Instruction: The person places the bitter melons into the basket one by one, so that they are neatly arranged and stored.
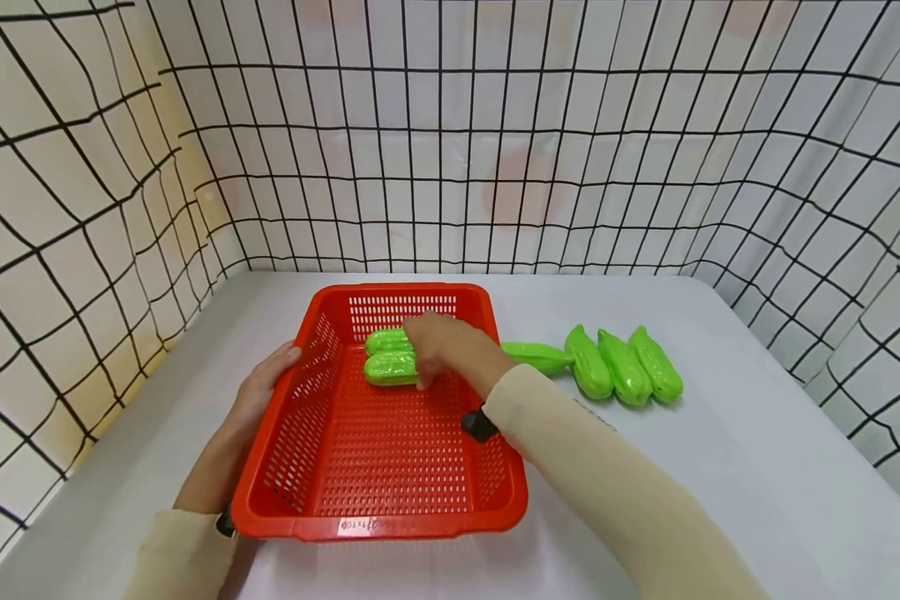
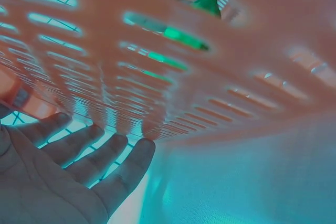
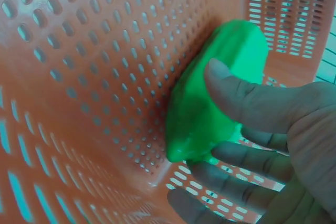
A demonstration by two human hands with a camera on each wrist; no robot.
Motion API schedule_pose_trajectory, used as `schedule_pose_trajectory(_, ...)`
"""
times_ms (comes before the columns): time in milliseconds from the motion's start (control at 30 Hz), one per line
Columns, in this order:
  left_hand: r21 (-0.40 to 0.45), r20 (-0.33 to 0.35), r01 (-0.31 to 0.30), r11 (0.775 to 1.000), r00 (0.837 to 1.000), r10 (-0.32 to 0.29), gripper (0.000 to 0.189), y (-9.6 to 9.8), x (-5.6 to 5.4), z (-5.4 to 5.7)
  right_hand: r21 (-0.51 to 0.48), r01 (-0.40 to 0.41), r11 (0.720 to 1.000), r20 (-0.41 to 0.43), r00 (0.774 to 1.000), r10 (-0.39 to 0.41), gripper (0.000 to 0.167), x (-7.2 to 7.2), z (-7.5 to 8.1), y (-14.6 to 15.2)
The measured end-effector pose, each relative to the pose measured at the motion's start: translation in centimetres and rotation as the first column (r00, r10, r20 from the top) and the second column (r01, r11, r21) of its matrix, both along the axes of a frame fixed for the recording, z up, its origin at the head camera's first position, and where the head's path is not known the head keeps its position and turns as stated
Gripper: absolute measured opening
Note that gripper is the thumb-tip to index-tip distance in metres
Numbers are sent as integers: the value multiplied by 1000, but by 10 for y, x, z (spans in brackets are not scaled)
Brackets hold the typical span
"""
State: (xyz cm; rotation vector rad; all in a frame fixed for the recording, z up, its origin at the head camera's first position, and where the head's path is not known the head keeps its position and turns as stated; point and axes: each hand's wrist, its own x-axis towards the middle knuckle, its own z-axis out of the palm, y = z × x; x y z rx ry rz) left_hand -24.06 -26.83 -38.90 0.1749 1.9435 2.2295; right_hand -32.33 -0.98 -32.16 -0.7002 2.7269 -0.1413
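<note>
A red perforated basket [image 1: 378, 525] stands on the white table. Two green toy vegetables lie inside it near the far wall. My right hand [image 1: 435, 346] reaches in and grips the nearer one [image 1: 386, 369]; the other [image 1: 385, 340] lies just behind it. In the right wrist view my thumb [image 3: 231, 90] lies on the green toy [image 3: 210, 66] and my fingers [image 3: 236, 182] curl round its other side, close to the basket floor [image 3: 94, 77]. My left hand [image 1: 258, 392] rests flat with straight fingers [image 2: 79, 161] against the basket's left outer wall [image 2: 210, 77].
Several more green toy vegetables [image 1: 624, 368] lie in a row on the table right of the basket, one [image 1: 537, 356] close to its right rim. White cloth walls with a black grid [image 1: 495, 125] close in the table at the back and both sides.
</note>
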Motion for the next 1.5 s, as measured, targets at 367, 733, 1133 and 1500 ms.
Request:
schedule_pose_trajectory(367,-23,2,-19,1000,1000,19,57,2,4,-9,22,36,999,-27,999,-36,68,4,18,6)
schedule_pose_trajectory(733,-50,-13,-19,999,1000,18,57,2,5,-9,-60,65,996,-105,992,-71,71,-2,37,36)
schedule_pose_trajectory(1133,-59,-36,-1,998,999,-1,57,2,4,-5,-89,127,988,-133,982,-138,57,-12,34,87)
schedule_pose_trajectory(1500,-84,12,-36,996,999,37,60,2,4,-2,-182,181,966,-141,968,-208,53,-14,26,120)
